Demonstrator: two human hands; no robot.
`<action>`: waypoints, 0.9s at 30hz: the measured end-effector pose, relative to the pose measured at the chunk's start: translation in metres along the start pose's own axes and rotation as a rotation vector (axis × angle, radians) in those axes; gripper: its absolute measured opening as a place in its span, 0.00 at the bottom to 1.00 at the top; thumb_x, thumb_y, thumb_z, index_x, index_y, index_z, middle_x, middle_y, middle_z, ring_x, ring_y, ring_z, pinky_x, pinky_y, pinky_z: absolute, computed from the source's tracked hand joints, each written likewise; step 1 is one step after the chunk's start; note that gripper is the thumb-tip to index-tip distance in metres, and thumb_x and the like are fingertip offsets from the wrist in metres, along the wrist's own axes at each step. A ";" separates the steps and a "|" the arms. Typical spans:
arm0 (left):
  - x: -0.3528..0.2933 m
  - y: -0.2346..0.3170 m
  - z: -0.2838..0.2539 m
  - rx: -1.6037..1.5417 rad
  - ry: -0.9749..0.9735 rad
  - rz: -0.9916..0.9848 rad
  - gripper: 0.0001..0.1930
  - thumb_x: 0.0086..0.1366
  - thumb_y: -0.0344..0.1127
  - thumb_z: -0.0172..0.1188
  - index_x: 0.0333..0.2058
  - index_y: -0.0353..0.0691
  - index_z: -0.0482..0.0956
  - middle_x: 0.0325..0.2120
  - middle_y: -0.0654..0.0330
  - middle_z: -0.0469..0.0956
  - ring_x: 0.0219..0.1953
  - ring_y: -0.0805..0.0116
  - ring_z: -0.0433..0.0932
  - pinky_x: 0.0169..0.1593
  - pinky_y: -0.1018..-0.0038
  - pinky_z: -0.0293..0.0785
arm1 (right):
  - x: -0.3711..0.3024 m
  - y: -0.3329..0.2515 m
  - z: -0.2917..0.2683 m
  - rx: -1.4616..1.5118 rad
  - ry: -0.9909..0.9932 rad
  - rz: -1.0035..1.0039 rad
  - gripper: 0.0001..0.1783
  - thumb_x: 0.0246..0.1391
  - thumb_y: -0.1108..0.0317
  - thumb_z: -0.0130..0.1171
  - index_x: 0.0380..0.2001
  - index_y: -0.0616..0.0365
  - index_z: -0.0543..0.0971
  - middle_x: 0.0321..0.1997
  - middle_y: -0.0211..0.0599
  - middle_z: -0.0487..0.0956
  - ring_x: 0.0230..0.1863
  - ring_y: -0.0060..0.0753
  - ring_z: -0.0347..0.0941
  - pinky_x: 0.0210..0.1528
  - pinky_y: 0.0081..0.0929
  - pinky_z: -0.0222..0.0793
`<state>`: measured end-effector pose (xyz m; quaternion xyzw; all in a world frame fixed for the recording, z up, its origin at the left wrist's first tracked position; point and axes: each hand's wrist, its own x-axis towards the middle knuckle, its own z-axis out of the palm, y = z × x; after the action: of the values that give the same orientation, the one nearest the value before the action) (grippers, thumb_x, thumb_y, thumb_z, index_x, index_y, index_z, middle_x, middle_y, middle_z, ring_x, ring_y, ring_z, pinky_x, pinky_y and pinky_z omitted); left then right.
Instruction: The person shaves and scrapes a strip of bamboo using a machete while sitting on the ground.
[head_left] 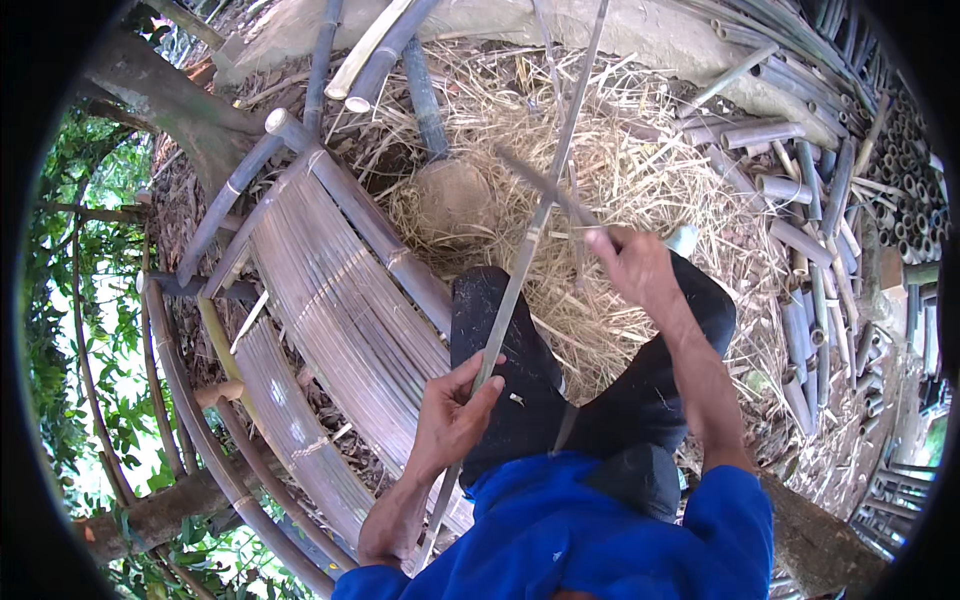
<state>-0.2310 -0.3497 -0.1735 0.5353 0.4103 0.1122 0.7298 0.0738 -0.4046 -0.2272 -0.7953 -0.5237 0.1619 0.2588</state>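
My left hand grips a long thin bamboo strip near its lower part; the strip runs up and away over my dark-trousered knees. My right hand is closed on the handle of a blade, blurred by motion, whose edge meets the strip about halfway up. A pile of pale bamboo shavings lies on the ground under the strip. I am seated, wearing a blue shirt.
A slatted bamboo bench curves along my left. A round wooden block stands in the shavings. Several cut bamboo tubes are heaped at the right, with stacked poles at the far right. Green foliage lies beyond the bench.
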 end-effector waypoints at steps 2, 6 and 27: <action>-0.002 0.004 -0.005 0.008 -0.009 -0.035 0.16 0.72 0.33 0.59 0.55 0.35 0.77 0.16 0.76 0.67 0.14 0.87 0.60 0.19 0.81 0.49 | 0.006 -0.005 -0.006 0.023 -0.070 0.125 0.40 0.58 0.27 0.51 0.27 0.60 0.84 0.18 0.54 0.78 0.27 0.59 0.80 0.35 0.52 0.77; -0.016 -0.008 -0.015 0.020 0.013 -0.082 0.15 0.71 0.32 0.60 0.53 0.36 0.79 0.18 0.76 0.68 0.18 0.87 0.62 0.21 0.82 0.52 | -0.011 -0.016 0.007 -0.077 0.024 -0.134 0.40 0.60 0.28 0.50 0.29 0.60 0.85 0.18 0.53 0.78 0.25 0.59 0.80 0.33 0.51 0.75; -0.137 0.008 -0.043 0.076 0.020 -0.358 0.17 0.71 0.32 0.61 0.56 0.34 0.79 0.16 0.72 0.71 0.16 0.84 0.65 0.21 0.81 0.58 | 0.083 0.241 -0.097 -0.216 0.487 0.160 0.41 0.69 0.33 0.34 0.45 0.62 0.81 0.20 0.40 0.74 0.22 0.36 0.70 0.35 0.47 0.73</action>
<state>-0.3473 -0.3994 -0.1051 0.4796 0.5103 -0.0295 0.7132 0.3391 -0.4287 -0.2873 -0.8727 -0.3957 -0.0711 0.2771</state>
